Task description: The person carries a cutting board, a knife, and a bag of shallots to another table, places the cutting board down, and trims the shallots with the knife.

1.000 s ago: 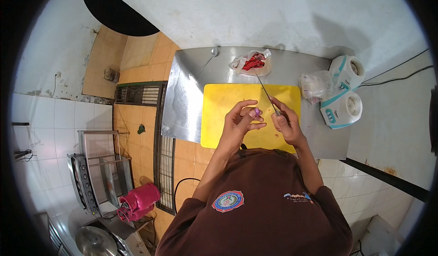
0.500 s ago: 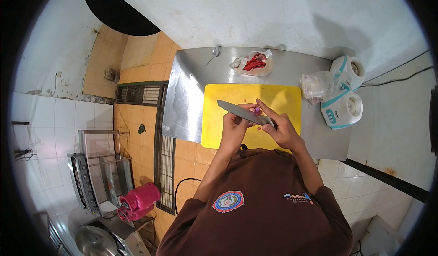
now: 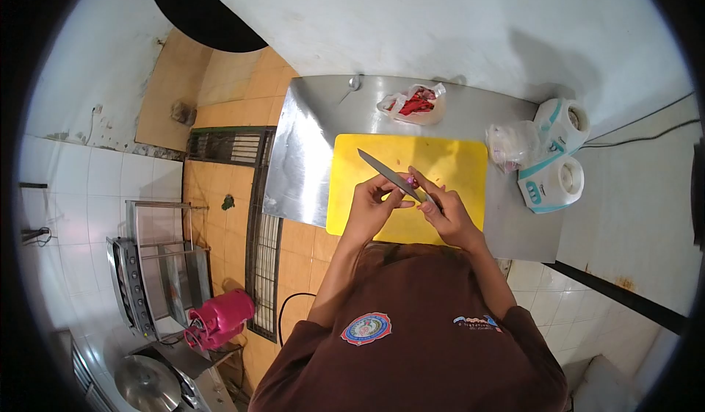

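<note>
Over the yellow cutting board, my left hand pinches a small purple onion, partly hidden by fingers and blade. My right hand is closed on the handle of a knife. The blade points up and to the left, crossing in front of my left fingers and against or very near the onion. A few small scraps lie on the board beyond my hands.
Behind the board on the metal table are a plastic bag of red chillies and a spoon. At the right stand a clear plastic bag and two white-and-teal appliances. A pink gas cylinder is at lower left.
The knife has swung from pointing away at the bag to lying across my left fingers by the onion. My hands have come together. The whole view has shifted slightly.
</note>
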### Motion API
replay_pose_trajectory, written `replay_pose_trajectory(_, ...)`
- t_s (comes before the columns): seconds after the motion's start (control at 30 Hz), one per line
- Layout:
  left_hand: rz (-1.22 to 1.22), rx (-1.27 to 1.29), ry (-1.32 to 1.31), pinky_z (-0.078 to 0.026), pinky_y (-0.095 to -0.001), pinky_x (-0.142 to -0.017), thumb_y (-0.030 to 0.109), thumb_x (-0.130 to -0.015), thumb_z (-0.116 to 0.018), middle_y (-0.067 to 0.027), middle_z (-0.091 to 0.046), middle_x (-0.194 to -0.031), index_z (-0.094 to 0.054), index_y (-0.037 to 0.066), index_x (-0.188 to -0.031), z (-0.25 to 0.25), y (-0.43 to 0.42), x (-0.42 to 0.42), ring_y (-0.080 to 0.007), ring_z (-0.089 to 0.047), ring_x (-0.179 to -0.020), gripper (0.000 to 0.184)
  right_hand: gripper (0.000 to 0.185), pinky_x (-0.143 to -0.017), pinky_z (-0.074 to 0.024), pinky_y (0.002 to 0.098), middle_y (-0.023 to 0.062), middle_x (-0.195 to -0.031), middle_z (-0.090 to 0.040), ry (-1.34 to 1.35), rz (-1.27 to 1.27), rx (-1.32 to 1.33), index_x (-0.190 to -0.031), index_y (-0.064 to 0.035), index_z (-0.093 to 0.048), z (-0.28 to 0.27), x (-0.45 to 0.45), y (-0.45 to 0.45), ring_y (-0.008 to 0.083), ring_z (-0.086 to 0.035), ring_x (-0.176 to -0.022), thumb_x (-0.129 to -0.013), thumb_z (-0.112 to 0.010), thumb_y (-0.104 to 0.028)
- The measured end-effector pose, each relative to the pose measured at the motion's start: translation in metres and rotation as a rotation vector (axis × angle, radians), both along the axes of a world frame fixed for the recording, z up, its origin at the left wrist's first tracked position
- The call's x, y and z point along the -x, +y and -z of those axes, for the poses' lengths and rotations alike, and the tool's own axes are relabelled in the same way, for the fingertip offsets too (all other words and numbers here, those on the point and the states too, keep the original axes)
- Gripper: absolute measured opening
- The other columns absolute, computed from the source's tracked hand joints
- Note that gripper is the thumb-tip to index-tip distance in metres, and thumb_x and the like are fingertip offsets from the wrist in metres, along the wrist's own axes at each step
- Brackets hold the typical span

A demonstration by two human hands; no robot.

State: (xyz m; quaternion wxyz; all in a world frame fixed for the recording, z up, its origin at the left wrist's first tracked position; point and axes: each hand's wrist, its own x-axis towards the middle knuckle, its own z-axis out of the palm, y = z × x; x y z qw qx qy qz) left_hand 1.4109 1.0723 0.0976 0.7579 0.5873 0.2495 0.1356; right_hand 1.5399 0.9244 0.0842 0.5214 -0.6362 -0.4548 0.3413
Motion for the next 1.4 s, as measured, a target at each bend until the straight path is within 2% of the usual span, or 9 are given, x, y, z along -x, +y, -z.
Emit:
replay_pose_trajectory(0.2, -0.068, -0.018, -0.025, -0.062, -0.0304, -0.084, -0.001, -0.1, -0.056, -0.0083, -0.069, -0.106, -0.059, -0.002, -0.13, 0.005, 0.004, 0.014, -0.0164, -0.067, -0.101, 0.031, 0.056, -0.077, -0.0503, 0.0339, 0.0171, -0.124, -0.069, -0.001, 0.031, -0.047, -0.153, -0.0053, -0.038, 0.007, 0.015, 0.017, 0.0197, -0.062, -0.073, -0.103, -0.051, -0.028)
replay_pose_trajectory(0.27, -0.115, 0.06, -0.017, -0.062, -0.0316, -0.085, 0.002, -0.101, -0.055, -0.0079, -0.068, -0.106, -0.057, -0.001, -0.133, -0.002, 0.005, 0.016, -0.0161, -0.066, -0.099, 0.032, 0.056, -0.071, -0.0477, 0.0308, 0.0141, -0.109, -0.071, 0.127, 0.035, -0.033, -0.153, -0.0044, -0.038, 0.001, 0.02, 0.023, 0.0156, -0.056, -0.069, -0.103, -0.051, -0.026)
replay_pose_trajectory(0.4, -0.082, 0.184, -0.028, -0.064, -0.0382, -0.083, 0.01, -0.102, -0.056, -0.0115, -0.067, -0.111, -0.057, -0.001, -0.132, 0.004, 0.022, 0.028, -0.0199, -0.067, -0.098, 0.031, 0.057, -0.06, -0.0385, 0.0257, 0.0044, -0.077, -0.058, 0.518, 0.035, -0.105, -0.153, -0.0029, -0.036, 0.007, 0.03, 0.035, 0.01, -0.042, -0.062, -0.102, -0.052, -0.023)
replay_pose_trajectory(0.5, -0.123, 0.273, -0.03, -0.064, -0.0377, -0.083, 0.013, -0.102, -0.058, -0.011, -0.067, -0.109, -0.057, -0.001, -0.128, -0.006, 0.033, 0.034, -0.0203, -0.067, -0.096, 0.03, 0.067, -0.056, -0.033, 0.0267, 0.0001, -0.069, -0.041, 0.432, 0.06, -0.087, -0.154, -0.004, -0.036, -0.001, 0.037, 0.046, 0.0104, -0.037, -0.059, -0.099, -0.059, -0.034)
replay_pose_trajectory(0.7, -0.147, 0.424, -0.022, -0.061, -0.0291, -0.078, 0.015, -0.1, -0.062, -0.0085, -0.066, -0.106, -0.056, 0.001, -0.124, -0.008, 0.06, 0.046, -0.0174, -0.068, -0.094, 0.028, 0.09, -0.057, -0.0377, 0.0311, 0.0062, -0.063, -0.046, -0.022, 0.07, -0.071, -0.152, -0.0049, -0.041, -0.004, 0.05, 0.067, 0.0152, -0.043, -0.057, -0.086, -0.067, -0.06)
replay_pose_trajectory(0.9, -0.1, 0.325, -0.102, -0.058, -0.0259, -0.076, 0.011, -0.099, -0.062, -0.0067, -0.067, -0.11, -0.058, 0.004, -0.124, -0.002, 0.075, 0.055, -0.0147, -0.068, -0.095, 0.026, 0.082, -0.058, -0.041, 0.0319, 0.0108, -0.062, -0.05, -0.125, 0.101, 0.002, -0.148, -0.0041, -0.046, -0.017, 0.058, 0.081, 0.017, -0.048, -0.055, -0.089, -0.065, -0.057)
replay_pose_trajectory(1.0, -0.075, 0.254, -0.145, -0.06, -0.0313, -0.085, -0.001, -0.097, -0.059, -0.0072, -0.068, -0.11, -0.057, 0.001, -0.125, 0.004, 0.08, 0.064, -0.0151, -0.068, -0.099, 0.028, 0.09, -0.06, -0.0362, 0.0302, 0.0061, -0.061, -0.047, -0.161, 0.1, 0.047, -0.151, -0.0066, -0.043, -0.01, 0.06, 0.084, 0.015, -0.042, -0.056, -0.089, -0.054, -0.071)
replay_pose_trajectory(1.1, -0.096, 0.097, -0.129, -0.055, -0.0274, -0.082, 0.002, -0.096, -0.063, -0.0079, -0.07, -0.107, -0.059, 0.0, -0.125, 0.002, 0.086, 0.071, -0.0147, -0.067, -0.097, 0.029, 0.071, -0.058, -0.044, 0.0331, 0.015, -0.063, -0.054, -0.298, -0.002, 0.046, -0.147, -0.01, -0.05, -0.007, 0.052, 0.088, 0.0229, -0.053, -0.054, -0.09, -0.068, -0.047)
replay_pose_trajectory(1.4, -0.165, 0.012, -0.192, -0.06, -0.0328, -0.089, -0.008, -0.093, -0.059, -0.0115, -0.069, -0.111, -0.063, -0.005, -0.117, 0.004, 0.098, 0.069, -0.0191, -0.068, -0.104, 0.025, 0.058, -0.062, -0.0479, 0.0326, 0.0194, -0.078, -0.066, -0.25, -0.045, -0.072, -0.144, -0.0101, -0.053, -0.009, 0.054, 0.108, 0.0224, -0.058, -0.058, -0.093, -0.066, -0.033)
